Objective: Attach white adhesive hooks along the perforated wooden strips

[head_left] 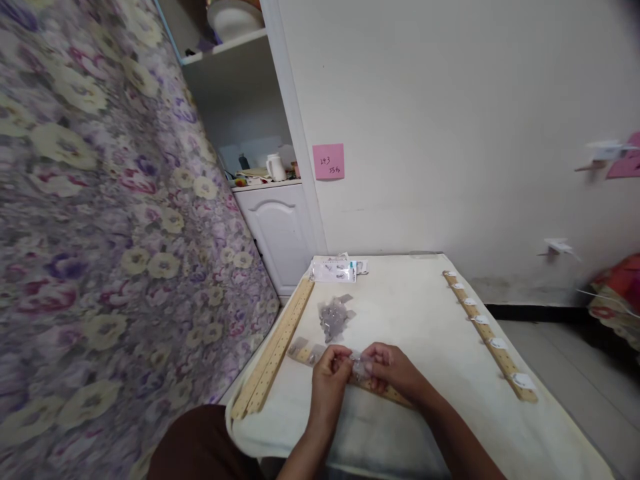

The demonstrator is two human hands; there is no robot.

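Observation:
Both my hands are closed on a small clear plastic bag (361, 365) near the front of the table. My left hand (331, 370) pinches the bag's left side, and my right hand (393, 370) pinches its right side. What the bag contains is too small to make out. Under the hands lies a wooden strip with holes (393, 393), partly hidden by them. More small clear bags (301, 349) rest on the strip's left end. Just beyond the hands is a heap of small clear bags (334, 320) with greyish contents.
Wooden strips with holes (280, 340) lie along the table's left edge. Another strip (505, 363) on the right carries several white round pieces (497, 343). Flat clear packaging (333, 270) sits at the back of the cloth-covered table (400, 300). A floral curtain (125, 233) hangs at left.

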